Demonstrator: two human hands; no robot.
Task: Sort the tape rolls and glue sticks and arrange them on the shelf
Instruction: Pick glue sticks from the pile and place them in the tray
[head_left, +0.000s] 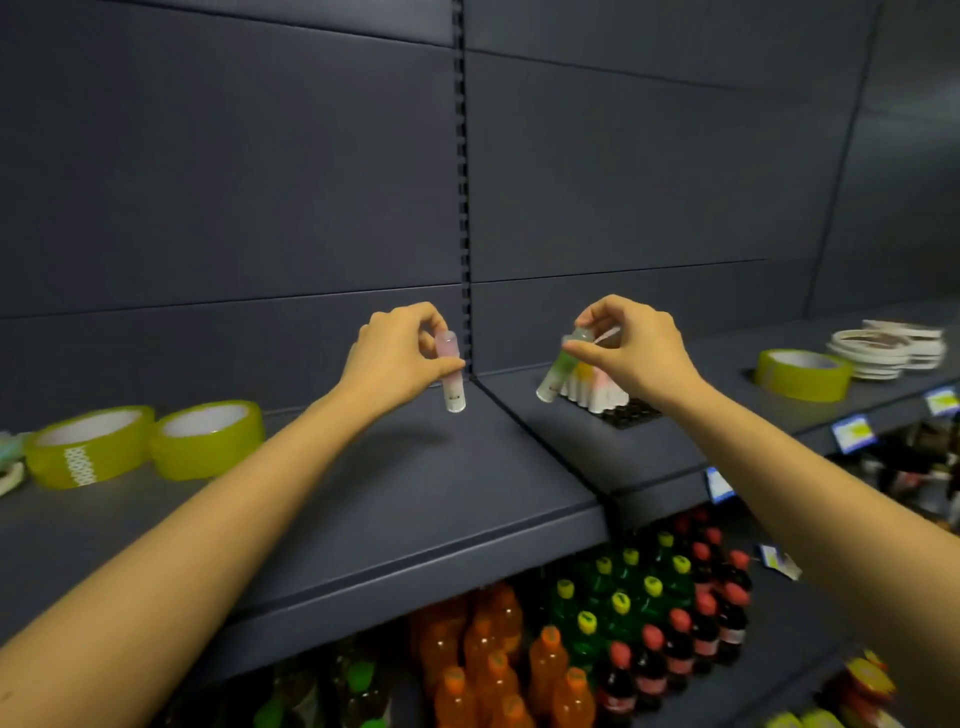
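My left hand (395, 358) pinches a pink glue stick (451, 379) upright, just above the dark shelf (415, 499). My right hand (628, 348) pinches the top of a green glue stick (556, 374), tilted over a black tray (631, 414) that holds several more glue sticks (597, 389). Two yellow-green tape rolls (145, 441) lie flat on the shelf at the left. Another yellow-green tape roll (802, 374) lies at the right, with a stack of thin white tape rolls (883, 348) behind it.
The shelf has a dark back panel with a slotted upright (462, 208) at the seam. Price tags (852, 434) hang on the shelf's front edge. Below stand orange, green and red-capped drink bottles (597, 623). Bare shelf lies between the hands and the left tape rolls.
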